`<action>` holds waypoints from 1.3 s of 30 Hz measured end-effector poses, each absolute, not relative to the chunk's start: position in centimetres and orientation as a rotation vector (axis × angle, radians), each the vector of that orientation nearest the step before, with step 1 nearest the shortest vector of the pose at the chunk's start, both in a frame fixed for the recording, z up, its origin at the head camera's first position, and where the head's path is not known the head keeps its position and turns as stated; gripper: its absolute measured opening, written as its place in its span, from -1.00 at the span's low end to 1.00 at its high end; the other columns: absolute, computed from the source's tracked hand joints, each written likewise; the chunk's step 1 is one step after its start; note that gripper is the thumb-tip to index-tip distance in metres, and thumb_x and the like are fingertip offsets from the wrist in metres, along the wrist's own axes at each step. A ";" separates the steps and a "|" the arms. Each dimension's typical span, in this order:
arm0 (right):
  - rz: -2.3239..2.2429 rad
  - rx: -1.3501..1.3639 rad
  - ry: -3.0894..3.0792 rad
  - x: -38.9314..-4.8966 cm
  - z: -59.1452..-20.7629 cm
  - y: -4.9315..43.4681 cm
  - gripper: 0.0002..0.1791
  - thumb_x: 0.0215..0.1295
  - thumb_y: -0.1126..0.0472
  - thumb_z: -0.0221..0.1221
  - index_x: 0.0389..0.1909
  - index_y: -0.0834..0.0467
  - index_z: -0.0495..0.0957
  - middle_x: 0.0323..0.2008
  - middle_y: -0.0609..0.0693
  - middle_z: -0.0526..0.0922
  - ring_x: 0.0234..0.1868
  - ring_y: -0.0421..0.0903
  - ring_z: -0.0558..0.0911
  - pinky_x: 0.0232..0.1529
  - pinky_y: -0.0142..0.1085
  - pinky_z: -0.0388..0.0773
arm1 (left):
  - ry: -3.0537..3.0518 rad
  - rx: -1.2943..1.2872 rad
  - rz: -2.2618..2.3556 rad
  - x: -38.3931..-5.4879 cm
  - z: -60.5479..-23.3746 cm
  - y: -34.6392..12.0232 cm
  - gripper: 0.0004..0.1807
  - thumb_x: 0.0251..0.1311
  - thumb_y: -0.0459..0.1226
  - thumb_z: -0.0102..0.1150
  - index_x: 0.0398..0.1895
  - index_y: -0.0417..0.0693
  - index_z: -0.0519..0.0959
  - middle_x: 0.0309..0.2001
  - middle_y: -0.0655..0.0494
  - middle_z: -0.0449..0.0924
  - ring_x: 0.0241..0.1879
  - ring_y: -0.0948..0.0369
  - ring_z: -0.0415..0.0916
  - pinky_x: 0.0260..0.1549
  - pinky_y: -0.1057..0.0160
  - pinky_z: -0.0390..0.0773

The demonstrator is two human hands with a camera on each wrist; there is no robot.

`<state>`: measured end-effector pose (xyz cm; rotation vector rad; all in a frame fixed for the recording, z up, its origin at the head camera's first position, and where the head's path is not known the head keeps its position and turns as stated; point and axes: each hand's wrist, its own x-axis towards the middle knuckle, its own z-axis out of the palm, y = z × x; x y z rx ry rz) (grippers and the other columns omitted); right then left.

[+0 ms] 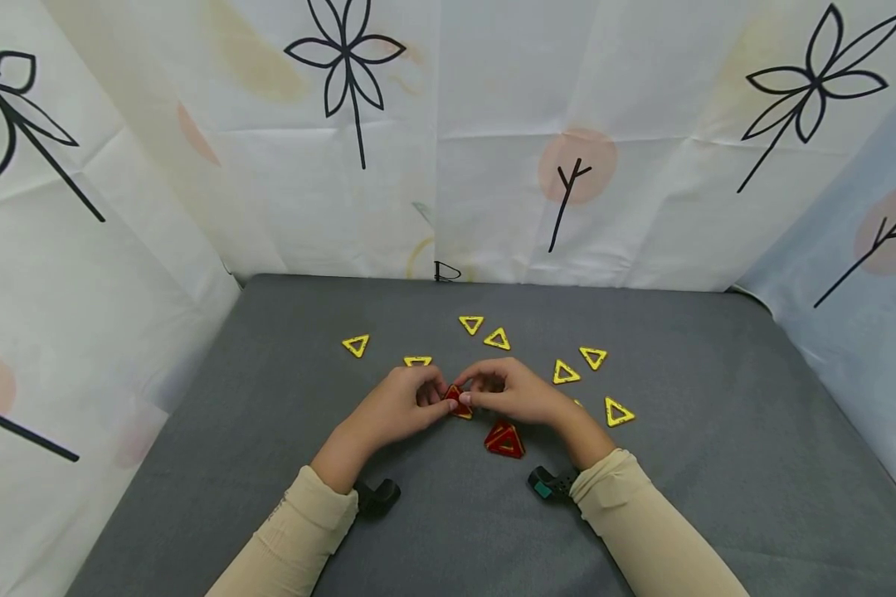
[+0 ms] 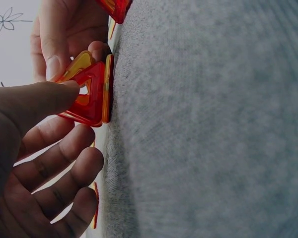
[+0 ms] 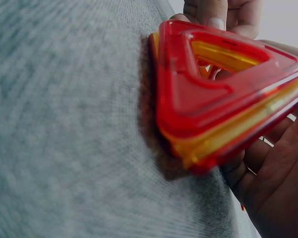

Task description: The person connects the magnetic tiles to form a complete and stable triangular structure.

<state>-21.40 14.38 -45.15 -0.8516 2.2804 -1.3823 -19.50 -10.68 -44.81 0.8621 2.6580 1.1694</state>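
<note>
In the head view, my left hand (image 1: 403, 406) and right hand (image 1: 521, 391) meet over the middle of the table. Between them they pinch a small group of red and yellow triangular tiles (image 1: 459, 404). Close up in the left wrist view, the left thumb lies on a red triangular tile (image 2: 93, 111), whose centre is hollow. Right fingers hold the tiles from the far side there, and one tile stands against the cloth. Just below the right hand sits a red and yellow tile pyramid (image 1: 504, 439), large in the right wrist view and apart from the fingers.
Several yellow triangular tiles lie loose on the grey table (image 1: 687, 481) beyond and right of the hands, one tile (image 1: 619, 412) near the right forearm. Another tile (image 1: 418, 361) is partly hidden by the left hand. A patterned white curtain (image 1: 493, 207) encloses the table's back and sides.
</note>
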 end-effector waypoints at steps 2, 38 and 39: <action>-1.386 -0.859 2.281 -21.4 -45.1 14.4 -0.75 0.53 0.23 0.27 0.14 0.14 0.72 -0.24 0.04 0.78 -0.36 -0.06 0.66 -0.30 -0.30 0.58 | 2.658 0.861 1.166 -19.5 -44.8 -10.7 -0.88 0.37 -0.17 0.44 -0.27 0.09 0.65 -0.40 0.26 0.64 -0.43 0.31 0.55 -0.38 0.32 0.57; -1.396 -0.915 2.416 -21.3 -45.3 14.2 -0.85 0.42 0.22 0.39 -0.05 0.10 0.73 -0.20 0.00 0.72 -0.41 -0.08 0.60 -0.33 -0.28 0.57 | 2.859 0.938 1.026 -19.2 -44.3 -10.2 -0.87 0.21 -0.36 0.50 -0.20 0.01 0.81 -0.31 0.20 0.78 -0.41 0.39 0.58 -0.33 0.34 0.62; -1.397 -0.912 2.416 -21.3 -45.3 14.1 -0.85 0.42 0.22 0.39 -0.05 0.10 0.73 -0.20 0.01 0.73 -0.41 -0.08 0.60 -0.33 -0.28 0.57 | 2.862 0.937 1.028 -19.2 -44.2 -10.2 -0.87 0.21 -0.36 0.50 -0.21 0.02 0.81 -0.31 0.21 0.78 -0.41 0.39 0.58 -0.33 0.34 0.62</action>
